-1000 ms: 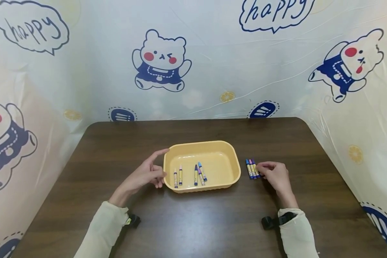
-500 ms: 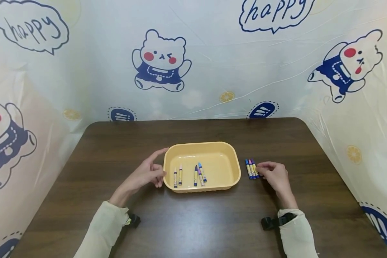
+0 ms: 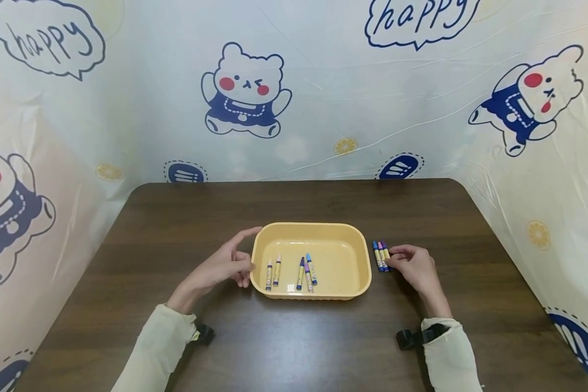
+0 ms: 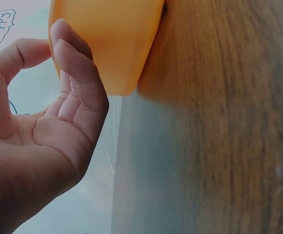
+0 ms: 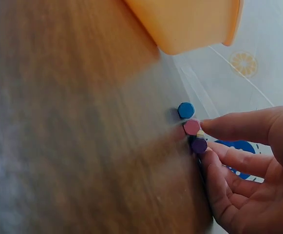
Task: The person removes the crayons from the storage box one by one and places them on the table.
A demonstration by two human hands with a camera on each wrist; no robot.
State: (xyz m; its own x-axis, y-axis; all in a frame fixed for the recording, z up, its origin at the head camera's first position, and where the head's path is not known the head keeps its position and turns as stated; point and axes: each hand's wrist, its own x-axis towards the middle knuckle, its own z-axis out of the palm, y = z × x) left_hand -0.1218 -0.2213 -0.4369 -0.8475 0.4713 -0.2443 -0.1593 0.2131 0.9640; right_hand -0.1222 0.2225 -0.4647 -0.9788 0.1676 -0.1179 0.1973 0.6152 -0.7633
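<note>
My left hand (image 3: 225, 264) is at the left end of a yellow plastic tray (image 3: 357, 235). Its index finger reaches along to the tray's far left corner, and the thumb meets the rim. The lower fingers are bent in front of the tray's outer wall (image 4: 117, 53). To the right of the tray, my right hand (image 3: 416, 269) pinches at the right side of a short row of crayons on the table. In the right wrist view a blue crayon (image 5: 185, 110), a pink crayon (image 5: 192, 126) and a purple crayon (image 5: 198, 146) show end-on; thumb and fingertips lie against the pink and purple ones.
Several crayons lie inside the tray: a pair with pale tips (image 3: 276, 275) at its left and a group (image 3: 311, 272) near the middle. The dark wooden table (image 3: 294, 343) ends at a cartoon-printed curtain (image 3: 313, 98) behind and at both sides.
The tray has turned slightly clockwise and shifted a little right and nearer, carrying its crayons; its left hand contact stays. My right hand has moved slightly left, closer over the crayon row.
</note>
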